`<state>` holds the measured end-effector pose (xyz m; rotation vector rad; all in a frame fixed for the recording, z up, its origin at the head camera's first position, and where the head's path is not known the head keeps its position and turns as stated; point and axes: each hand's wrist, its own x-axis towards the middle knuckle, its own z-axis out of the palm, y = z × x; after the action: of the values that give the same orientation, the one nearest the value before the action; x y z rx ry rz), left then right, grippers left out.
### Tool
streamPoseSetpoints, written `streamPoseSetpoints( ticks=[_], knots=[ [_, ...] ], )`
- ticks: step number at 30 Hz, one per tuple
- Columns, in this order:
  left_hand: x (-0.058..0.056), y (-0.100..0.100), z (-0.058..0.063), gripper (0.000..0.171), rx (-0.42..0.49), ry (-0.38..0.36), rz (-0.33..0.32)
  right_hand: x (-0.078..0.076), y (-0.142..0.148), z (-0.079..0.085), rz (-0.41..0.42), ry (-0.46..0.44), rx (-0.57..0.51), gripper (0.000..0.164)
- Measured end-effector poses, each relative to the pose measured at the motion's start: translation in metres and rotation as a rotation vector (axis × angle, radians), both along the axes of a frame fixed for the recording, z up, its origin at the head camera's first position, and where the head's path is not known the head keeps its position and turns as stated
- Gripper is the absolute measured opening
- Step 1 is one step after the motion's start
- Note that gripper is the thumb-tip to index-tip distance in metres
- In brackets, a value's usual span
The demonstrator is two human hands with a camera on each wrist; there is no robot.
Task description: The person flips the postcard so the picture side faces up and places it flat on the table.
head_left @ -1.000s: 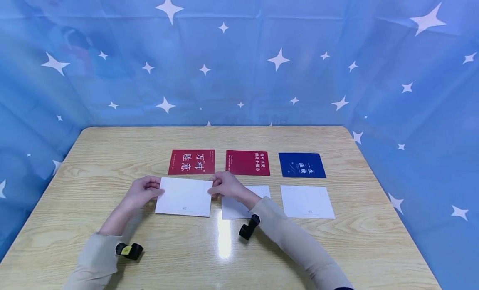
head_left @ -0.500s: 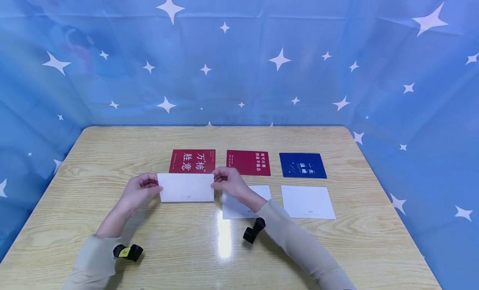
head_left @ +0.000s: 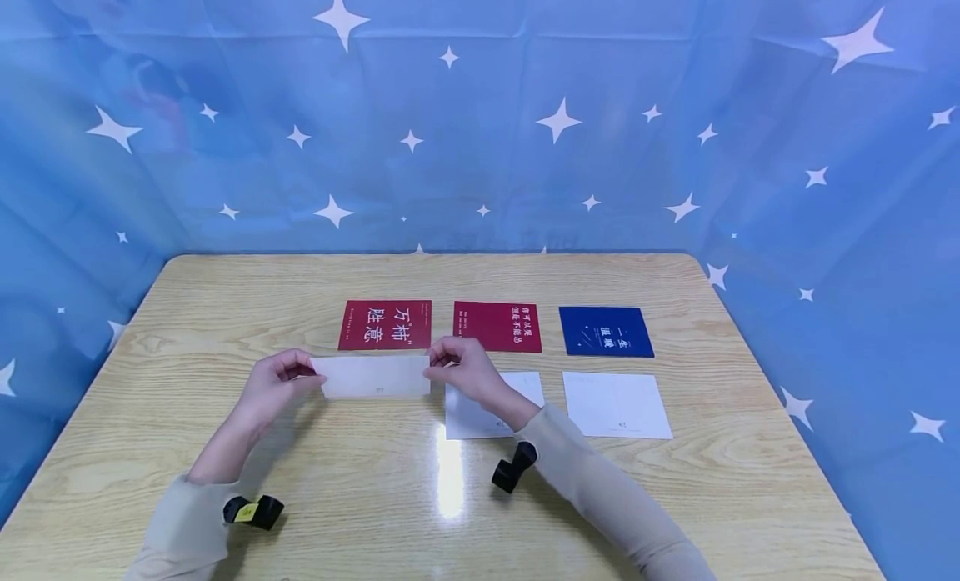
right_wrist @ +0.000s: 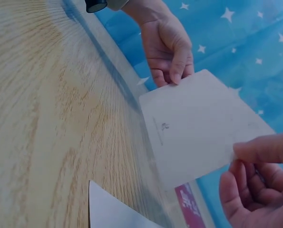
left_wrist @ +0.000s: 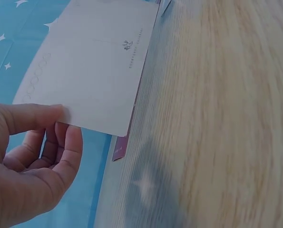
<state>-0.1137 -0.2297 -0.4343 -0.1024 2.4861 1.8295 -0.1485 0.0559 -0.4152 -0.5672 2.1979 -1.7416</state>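
- Step in hand, as judged: you are handling a white rectangular paper card [head_left: 375,379] two-handed, at the left, nearward of the left-hand red rectangular card with white lettering [head_left: 385,324]. It is tilted, printed face toward you.
- Fingers: your left hand [head_left: 272,389] pinches the left edge, thumb on the white face, other fingers curled behind. Your right hand [head_left: 471,373] pinches the right edge likewise.
- Next move, as judged: any turning or lowering calls for both wrists working together; thin stock probably bows if one side leads. Whether the lower edge clears the wood at every point, you cannot tell from these views.
- Far row: right of that first red card lie a second red rectangular card with white lettering [head_left: 497,326] and a blue rectangular card with white lettering [head_left: 606,331], well separated.
- Near row: a middle white card [head_left: 468,418], partly hidden by your right hand and forearm, and a right-hand white card [head_left: 617,404], both flat.
- Edges: your right fingers sit near the middle white card; a rightward shift risks brushing it.
- Room: the pale wooden table [head_left: 360,514] offers broad surface left and nearward. Farward, the first red card limits you.
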Motion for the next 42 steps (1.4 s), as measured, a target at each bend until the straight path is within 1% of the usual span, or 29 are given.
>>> streamPoseSetpoints(
  ticks=[3,5,11,14,18,21,23,26,31,34,38,40,42],
  knots=[
    [0.002,-0.001,-0.001,0.011,0.019,0.003,-0.002,0.004,0.0,0.008,-0.009,0.021,0.006,0.01],
    [0.003,-0.002,-0.002,0.012,0.026,0.014,-0.007,0.006,0.001,0.008,-0.011,0.023,0.004,0.01],
    [0.007,-0.003,-0.005,0.01,0.046,0.077,-0.015,0.009,0.003,0.008,0.008,0.041,-0.014,0.008],
    [0.008,-0.003,-0.007,0.01,0.049,0.066,-0.01,0.011,0.003,0.007,0.01,0.059,-0.011,0.008],
    [0.008,-0.003,-0.008,0.013,0.042,0.032,-0.014,0.006,0.003,-0.013,-0.012,0.075,-0.002,0.009],
    [0.009,-0.003,-0.009,0.015,0.059,0.009,-0.017,0.002,0.003,-0.028,-0.019,0.093,0.0,0.01],
    [0.009,-0.002,-0.009,0.018,0.075,-0.007,-0.012,0.004,0.003,-0.03,-0.008,0.106,-0.006,0.01],
    [0.01,-0.001,-0.011,0.023,0.073,-0.018,0.004,0.006,0.003,-0.032,0.012,0.129,-0.022,0.012],
    [0.01,0.003,-0.015,0.031,0.073,-0.008,0.03,0.009,0.001,-0.034,-0.01,0.141,-0.025,0.01],
    [0.009,0.005,-0.017,0.034,0.085,0.003,0.038,0.011,-0.001,-0.035,-0.042,0.131,-0.011,0.016],
    [0.009,0.007,-0.019,0.036,0.084,0.019,0.042,0.014,-0.002,-0.035,-0.079,0.099,0.005,0.032],
    [0.009,0.008,-0.02,0.036,0.074,0.028,0.042,0.015,-0.003,-0.033,-0.085,0.085,-0.005,0.039],
    [0.009,0.008,-0.021,0.035,0.063,0.035,0.044,0.019,-0.003,-0.025,-0.086,0.078,-0.016,0.045]
  ],
)
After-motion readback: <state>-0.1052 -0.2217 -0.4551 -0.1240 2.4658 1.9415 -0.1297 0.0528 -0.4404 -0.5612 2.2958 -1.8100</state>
